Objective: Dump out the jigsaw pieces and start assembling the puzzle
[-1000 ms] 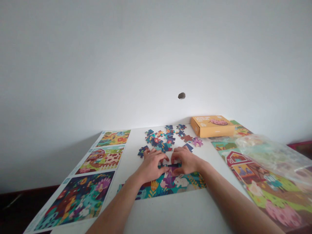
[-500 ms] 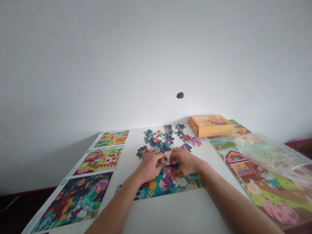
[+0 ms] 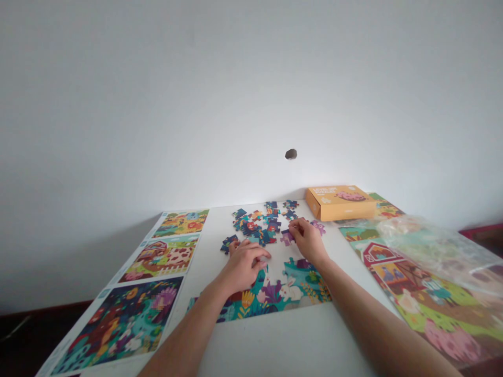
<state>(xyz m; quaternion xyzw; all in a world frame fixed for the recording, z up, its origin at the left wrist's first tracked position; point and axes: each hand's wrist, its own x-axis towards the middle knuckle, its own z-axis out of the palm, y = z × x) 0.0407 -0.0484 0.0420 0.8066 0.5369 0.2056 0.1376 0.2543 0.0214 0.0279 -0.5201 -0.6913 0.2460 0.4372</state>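
Note:
A partly joined jigsaw puzzle [image 3: 271,297] lies near the front of the white table, showing a white rabbit, flowers and leaves. An open notch shows in its upper edge. My left hand [image 3: 245,262] rests over the puzzle's upper left part, its fingers loosely apart, with nothing visible in them. Farther up and to the right, my right hand [image 3: 307,240] has its fingertips pinched on a purple puzzle piece [image 3: 286,239], held just off the joined part. Loose puzzle pieces [image 3: 251,227] are scattered beyond both hands. Some pieces behind my right hand are hidden.
An orange puzzle box [image 3: 341,203] stands at the back right against the wall. Clear plastic wrapping [image 3: 432,251] lies over a farm picture sheet [image 3: 436,314] on the right. Printed picture sheets [image 3: 121,324] line the left side.
My right hand has moved from the joined puzzle up and to the right, taking the purple piece out and leaving a notch. My left hand stays nearly still.

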